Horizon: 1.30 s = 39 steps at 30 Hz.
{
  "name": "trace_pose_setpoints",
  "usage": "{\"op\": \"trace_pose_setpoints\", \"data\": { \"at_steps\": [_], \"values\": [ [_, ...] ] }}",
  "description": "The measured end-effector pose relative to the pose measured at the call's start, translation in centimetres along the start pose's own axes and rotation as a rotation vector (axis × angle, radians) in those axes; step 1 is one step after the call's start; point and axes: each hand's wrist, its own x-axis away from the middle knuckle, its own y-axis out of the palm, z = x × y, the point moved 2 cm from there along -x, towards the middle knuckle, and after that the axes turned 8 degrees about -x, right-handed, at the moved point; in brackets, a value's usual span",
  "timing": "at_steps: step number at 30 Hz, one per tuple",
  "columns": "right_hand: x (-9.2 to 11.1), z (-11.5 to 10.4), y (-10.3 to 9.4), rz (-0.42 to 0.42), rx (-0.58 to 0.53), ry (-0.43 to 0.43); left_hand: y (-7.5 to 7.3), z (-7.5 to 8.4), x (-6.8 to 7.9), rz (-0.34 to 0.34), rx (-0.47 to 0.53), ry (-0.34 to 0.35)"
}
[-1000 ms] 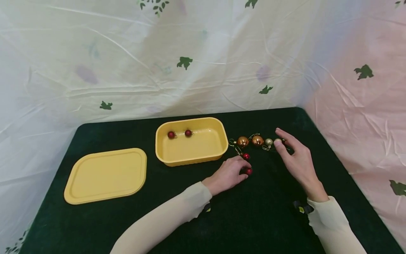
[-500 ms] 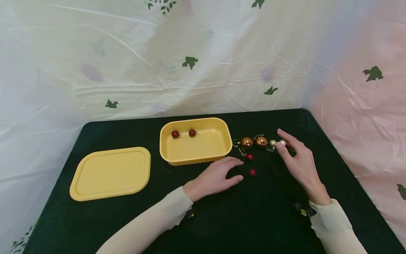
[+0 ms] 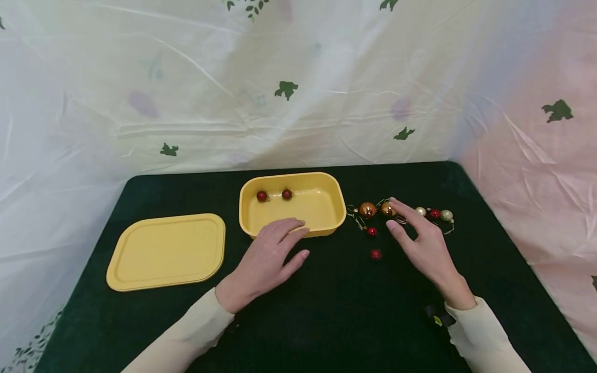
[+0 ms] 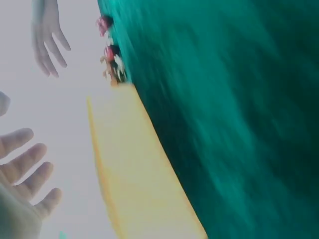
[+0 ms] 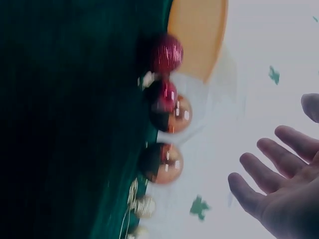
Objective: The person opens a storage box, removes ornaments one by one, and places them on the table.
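Observation:
My left hand (image 3: 268,259), fingers spread, overlaps the front rim of a yellow plastic box (image 3: 247,217) and holds nothing. Inside the box lie two dark red Christmas baubles, one at the left (image 3: 262,196) and one nearer the middle (image 3: 286,194). Over the row of ornaments my right hand (image 3: 426,246) hovers with fingers apart, fingertips close to a copper bauble (image 3: 386,209). Another copper bauble (image 3: 367,210) sits near the box. In front are a shiny red bauble (image 3: 371,231) and a glittery red one (image 3: 375,254). The right wrist view shows the right hand's fingers (image 5: 249,196) extended and bare.
A yellow lid (image 3: 168,254) lies flat left of the box on the dark green cloth-covered table (image 3: 326,321). Beyond my right hand are a pale gold bauble (image 3: 421,211), a red one (image 3: 435,213) and another gold one (image 3: 446,215). Patterned fabric (image 3: 326,129) hangs behind.
My left hand has let go of the glittery red bauble and moved left to the box's front. My right hand has shifted left from the gold baubles toward the copper ones, uncovering a red bauble.

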Motion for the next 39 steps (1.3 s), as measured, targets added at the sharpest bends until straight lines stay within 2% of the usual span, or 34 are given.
{"op": "trace_pose_setpoints", "data": {
  "at_steps": [2,4,9,14,17,21,26,33,39],
  "values": [
    [-0.1,-0.5,1.1,-0.049,0.026,-0.034,-0.5,-1.1,0.4,0.017,-0.057,-0.059],
    [-0.4,-0.9,2.2,-0.11,0.062,-0.048,-0.8,-2.3,0.8,-0.002,-0.106,-0.152],
    [-1.2,-1.8,4.4,-0.259,0.171,-0.055,-0.6,-4.9,1.1,-0.141,-0.193,-0.376],
    [-1.5,-1.8,5.9,-0.365,0.26,-0.065,0.3,-6.6,1.5,-0.261,-0.203,-0.493],
    [-1.5,-1.6,6.5,-0.425,0.29,-0.044,0.7,-7.0,1.6,-0.297,-0.199,-0.527],
    [-1.4,-1.5,6.6,-0.476,0.34,-0.019,0.9,-6.9,1.7,-0.31,-0.178,-0.555],
    [-2.0,-2.4,6.0,-0.446,0.386,-0.06,1.3,-6.8,1.4,-0.318,-0.136,-0.569],
    [-5.5,-5.4,6.9,-0.319,0.306,-0.222,1.7,-6.6,0.5,-0.357,-0.068,-0.569],
    [-8.8,-6.6,9.2,-0.331,0.231,-0.211,2.2,-6.4,0.0,-0.366,-0.07,-0.56]
  ]
}}
